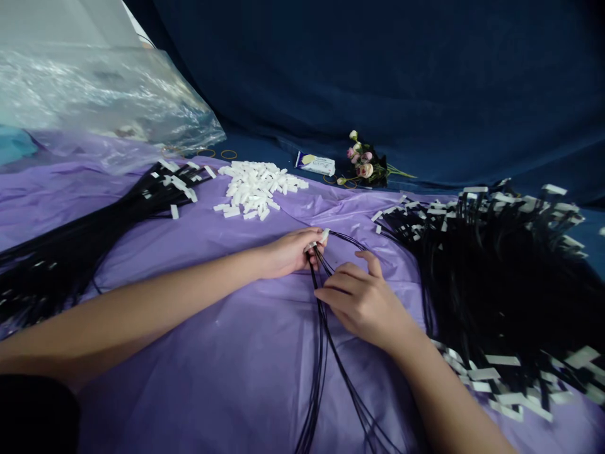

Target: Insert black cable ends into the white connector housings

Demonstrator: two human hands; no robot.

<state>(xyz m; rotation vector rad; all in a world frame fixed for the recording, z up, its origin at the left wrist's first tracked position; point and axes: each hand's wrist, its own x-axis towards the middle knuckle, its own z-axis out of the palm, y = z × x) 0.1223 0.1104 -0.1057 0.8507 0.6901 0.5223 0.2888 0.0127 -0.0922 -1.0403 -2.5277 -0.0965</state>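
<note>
My left hand [295, 252] is closed around the ends of several thin black cables [323, 328]. Small white connectors [325, 236] stick out between its thumb and fingers. From this grip most of the cables hang down toward me, while a few bend off to the right. My right hand [362, 296] is just right of the left one, back up, with curled fingers at the hanging cables and the little finger raised. Its thumb is hidden beneath. Behind my left hand, loose white connector pieces [258, 186] lie in a heap on the purple sheet [212, 353].
To the left lies a bundle of black cables with white ends [113, 214]. A larger cable pile [496, 277] fills the right side. Along the back are a white-and-blue packet [316, 164], artificial flowers [365, 165], rubber bands [229, 154] and clear plastic wrapping [108, 94].
</note>
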